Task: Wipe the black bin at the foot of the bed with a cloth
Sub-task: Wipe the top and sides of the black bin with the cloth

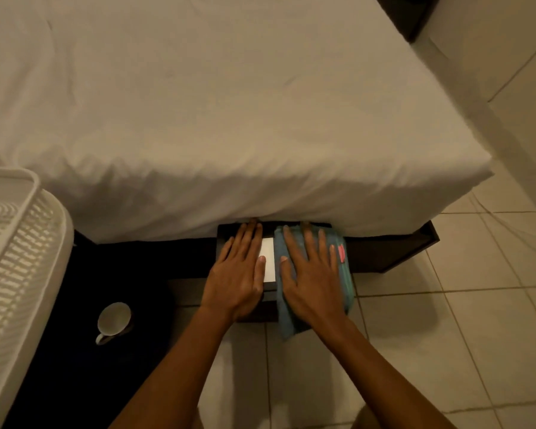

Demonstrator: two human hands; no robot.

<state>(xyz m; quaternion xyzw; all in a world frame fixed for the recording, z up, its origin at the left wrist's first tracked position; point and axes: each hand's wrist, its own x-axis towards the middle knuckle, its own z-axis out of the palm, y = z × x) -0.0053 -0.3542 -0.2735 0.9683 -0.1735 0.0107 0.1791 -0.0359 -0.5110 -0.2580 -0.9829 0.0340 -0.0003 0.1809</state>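
A: How are the hands set?

B: Neither one grasps anything. The right hand (311, 274) lies flat, palm down, fingers spread, pressing the blue cloth (347, 274) onto the top of the black bin (260, 311). The left hand (237, 274) is flat as well, fingers straight and close together, resting bare on the bin's top just beside the right hand.

A: And where is the bin?

B: On the floor at the foot of the bed (229, 119), its far edge tucked under the overhang of the white sheet. The fingertips of both hands reach almost to that sheet.

A: How does the cloth sit on the bin?

B: It covers the right part of the bin's top and hangs over the near edge and the right side. It carries a small pink mark near the right hand's little finger.

A: Anything between the hands?

B: A white rectangular patch (268, 260) on the bin's top, showing between the two thumbs. I cannot tell whether it is a label or an opening.

A: What else lies around the bin?

B: Left of the bin a white mug (113, 320) sits on a dark mat (59, 351). Further left stands a white slatted basket (16, 258). Right of the bin and in front of it is pale tiled floor (446, 335).
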